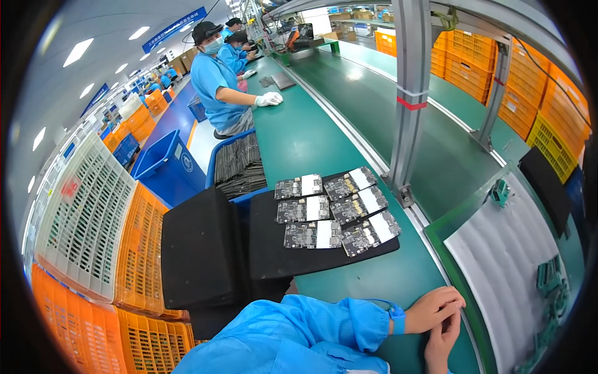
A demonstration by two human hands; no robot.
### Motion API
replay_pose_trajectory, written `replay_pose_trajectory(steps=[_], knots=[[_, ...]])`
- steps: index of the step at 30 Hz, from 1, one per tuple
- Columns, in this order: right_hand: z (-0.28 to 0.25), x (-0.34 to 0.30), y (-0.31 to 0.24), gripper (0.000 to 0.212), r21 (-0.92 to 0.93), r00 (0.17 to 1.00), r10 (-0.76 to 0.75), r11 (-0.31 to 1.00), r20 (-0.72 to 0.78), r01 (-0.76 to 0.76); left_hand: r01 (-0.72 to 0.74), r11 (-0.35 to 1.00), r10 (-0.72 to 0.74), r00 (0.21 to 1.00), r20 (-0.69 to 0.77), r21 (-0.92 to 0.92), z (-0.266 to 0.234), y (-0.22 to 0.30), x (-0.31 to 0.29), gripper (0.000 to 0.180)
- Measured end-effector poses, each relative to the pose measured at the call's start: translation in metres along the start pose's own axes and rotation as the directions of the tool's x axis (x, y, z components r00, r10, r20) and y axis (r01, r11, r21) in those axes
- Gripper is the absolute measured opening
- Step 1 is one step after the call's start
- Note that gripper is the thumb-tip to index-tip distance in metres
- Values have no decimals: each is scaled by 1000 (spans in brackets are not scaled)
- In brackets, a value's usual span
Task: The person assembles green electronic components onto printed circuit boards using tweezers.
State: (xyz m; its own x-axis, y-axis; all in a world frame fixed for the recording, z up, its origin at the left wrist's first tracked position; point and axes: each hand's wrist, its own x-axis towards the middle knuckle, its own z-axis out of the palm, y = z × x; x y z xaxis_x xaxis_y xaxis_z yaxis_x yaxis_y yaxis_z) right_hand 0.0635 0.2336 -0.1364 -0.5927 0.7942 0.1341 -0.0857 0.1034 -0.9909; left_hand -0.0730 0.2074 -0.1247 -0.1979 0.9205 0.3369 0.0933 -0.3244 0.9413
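Observation:
My left hand, with a blue wrist strap on it, lies across the fingertips of my right hand. Both hands are closed against each other over the green bench, at its right edge. No object shows between them, though the overlapping fingers hide part of the right hand. Ahead and to the left, several dark circuit boards with white strips lie in two columns on a black mat. Neither hand touches the boards.
A metal post rises beside the conveyor. At right is a green-framed white pad with green parts. A blue bin holds dark flat pieces. Orange crates stand left. A gloved co-worker sits farther along.

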Motion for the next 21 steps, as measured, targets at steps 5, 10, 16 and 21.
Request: replay_pose_trajectory(steps=[5, 10, 16, 21], knots=[[5, 2, -3, 32, -6, 1000, 4, 1000, 10, -4, 13, 1000, -13, 1000, 3, -21, -3, -1, 0, 29], [3, 3, 3, 32, -13, 999, -18, 1000, 34, 19, -1, 1000, 1, 1000, -13, -6, -1, -3, -1, 30], [2, 1, 5, 32, -7, 1000, -12, 1000, 22, 13, 1, 1000, -1, 1000, 0, -22, -1, -6, 0, 30], [5, 1, 0, 35, 7, 1000, 0, 1000, 21, 0, 10, 1000, -10, 1000, -2, -9, -2, 0, -2, 30]])
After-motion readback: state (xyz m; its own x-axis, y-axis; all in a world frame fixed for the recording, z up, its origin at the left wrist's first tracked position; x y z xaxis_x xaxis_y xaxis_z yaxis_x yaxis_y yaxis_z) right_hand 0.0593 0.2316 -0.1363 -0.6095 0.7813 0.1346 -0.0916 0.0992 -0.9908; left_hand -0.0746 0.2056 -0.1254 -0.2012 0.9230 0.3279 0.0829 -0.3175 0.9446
